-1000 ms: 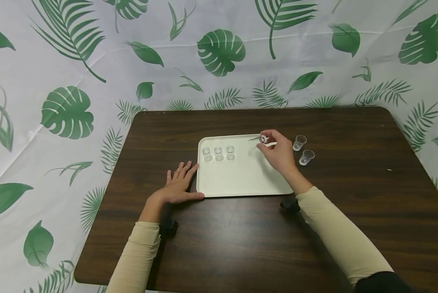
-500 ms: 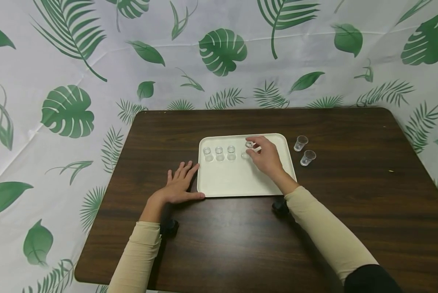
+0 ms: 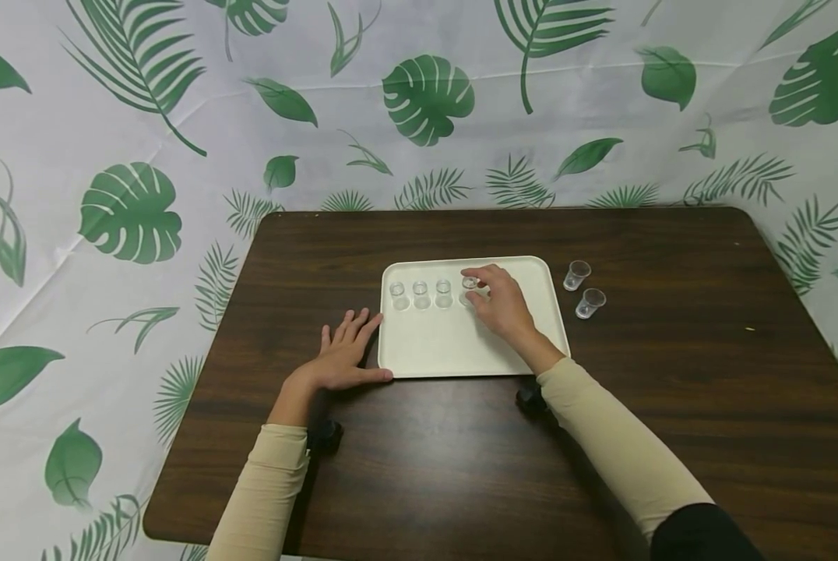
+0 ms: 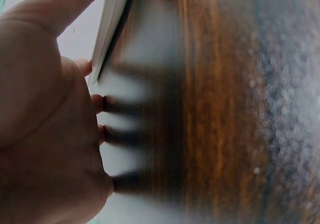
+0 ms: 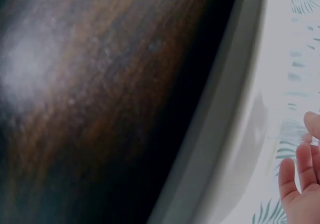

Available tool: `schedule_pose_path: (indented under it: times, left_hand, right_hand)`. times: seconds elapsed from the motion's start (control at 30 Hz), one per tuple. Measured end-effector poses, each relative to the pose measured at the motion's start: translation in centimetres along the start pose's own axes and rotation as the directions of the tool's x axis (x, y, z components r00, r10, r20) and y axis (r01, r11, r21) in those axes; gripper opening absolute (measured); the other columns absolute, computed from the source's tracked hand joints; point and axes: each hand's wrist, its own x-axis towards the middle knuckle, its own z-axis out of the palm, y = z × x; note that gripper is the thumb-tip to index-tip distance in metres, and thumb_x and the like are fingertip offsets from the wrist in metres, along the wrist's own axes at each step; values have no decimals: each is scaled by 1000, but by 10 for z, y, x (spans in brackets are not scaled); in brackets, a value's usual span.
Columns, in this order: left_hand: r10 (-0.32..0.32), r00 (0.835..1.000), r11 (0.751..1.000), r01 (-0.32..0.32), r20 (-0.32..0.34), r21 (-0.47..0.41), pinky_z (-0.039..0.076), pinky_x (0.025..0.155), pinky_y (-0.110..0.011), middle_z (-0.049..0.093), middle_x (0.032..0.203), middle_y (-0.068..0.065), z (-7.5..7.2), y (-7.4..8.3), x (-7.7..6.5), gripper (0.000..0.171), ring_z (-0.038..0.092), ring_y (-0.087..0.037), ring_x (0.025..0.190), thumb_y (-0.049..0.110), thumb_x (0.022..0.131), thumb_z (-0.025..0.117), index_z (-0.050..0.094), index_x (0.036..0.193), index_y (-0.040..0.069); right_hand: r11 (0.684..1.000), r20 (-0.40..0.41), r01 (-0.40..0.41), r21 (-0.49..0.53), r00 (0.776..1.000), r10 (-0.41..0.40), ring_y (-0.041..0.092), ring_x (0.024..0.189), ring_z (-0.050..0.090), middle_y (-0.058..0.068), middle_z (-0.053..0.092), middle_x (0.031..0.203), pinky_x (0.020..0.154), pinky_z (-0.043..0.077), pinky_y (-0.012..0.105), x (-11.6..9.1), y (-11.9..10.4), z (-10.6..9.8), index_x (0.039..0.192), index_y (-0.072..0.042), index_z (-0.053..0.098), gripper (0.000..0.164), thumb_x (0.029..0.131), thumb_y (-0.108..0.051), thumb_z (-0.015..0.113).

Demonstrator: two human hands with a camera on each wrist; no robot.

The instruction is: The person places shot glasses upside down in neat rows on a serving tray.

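A cream tray (image 3: pixel 433 343) lies on the table. Near its back edge three small clear plastic cups stand in a row, the leftmost cup (image 3: pixel 399 296), the middle cup (image 3: pixel 422 295) and the third cup (image 3: pixel 444 294), narrow ends up. Continuing that row, a fourth cup (image 3: pixel 470 285) is pinched between thumb and fingers of my right hand (image 3: pixel 501 304), close over the tray. My left hand (image 3: pixel 342 362) rests on the table with fingers spread, thumb and index finger at the tray's left edge. In the left wrist view its palm and the tray's side (image 4: pixel 111 23) show large.
Two more clear cups stand wide ends up on the table right of the tray, a rear cup (image 3: pixel 576 275) and a front cup (image 3: pixel 590 303). The dark wooden table (image 3: pixel 433 452) meets a white leaf-printed cloth (image 3: pixel 335 101) behind.
My right hand has moved left over the tray with the fourth cup, lowering it beside the third. The left hand has stayed in place.
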Motion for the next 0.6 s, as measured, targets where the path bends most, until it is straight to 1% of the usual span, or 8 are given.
schedule_pose_path:
  times: [0.4, 0.53, 0.6]
  left_hand:
    - [5, 1000, 1000, -5, 0, -6, -7, 108, -69, -1, 164, -13, 1, 0, 0, 105, -10, -36, 148, 63, 85, 64, 5, 160, 19]
    - [6, 1000, 1000, -6, -3, -6, -7, 108, -69, -1, 164, -13, 1, 0, 0, 105, -9, -36, 148, 64, 85, 64, 5, 160, 19]
    - [9, 1000, 1000, -9, -4, -9, -7, 108, -69, -1, 164, -13, 1, 0, 0, 105, -9, -36, 148, 64, 85, 64, 5, 160, 19]
  right_hand:
    - [1000, -12, -7, 2, 1000, 7, 24, 92, 60, 9, 66, 113, 77, 48, 37, -2, 2, 3, 123, -8, 68, 38, 85, -2, 74]
    - [1000, 6, -17, 6, 1000, 17, 24, 92, 60, 9, 64, 113, 77, 48, 38, -2, 2, 3, 127, -8, 66, 42, 85, -2, 72]
    - [1000, 25, -29, 1, 999, 28, 25, 93, 60, 11, 63, 115, 79, 47, 40, -3, 3, 2, 130, -7, 63, 47, 85, -2, 72]
